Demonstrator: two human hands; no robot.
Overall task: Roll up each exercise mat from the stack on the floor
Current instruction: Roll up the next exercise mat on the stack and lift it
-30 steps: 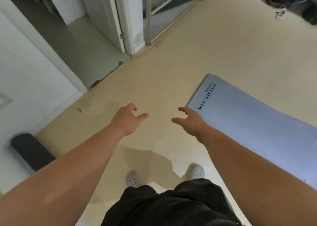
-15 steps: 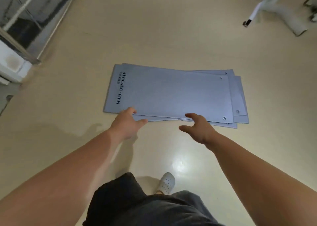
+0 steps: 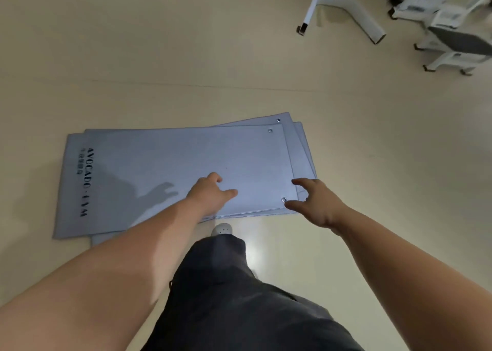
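My left hand [image 3: 210,193] and right hand [image 3: 318,204] hover, fingers spread and empty; I'd pinch the top mat [image 3: 173,169], likely light floppy foam, at its grommeted edge.

Gym: exercise mats [image 3: 170,169], white equip. frames [image 3: 346,7]

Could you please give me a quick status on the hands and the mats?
Left hand and right hand open, empty, over eyelet end of mat stack. Mats flat, none rolled. Nothing lying on them.
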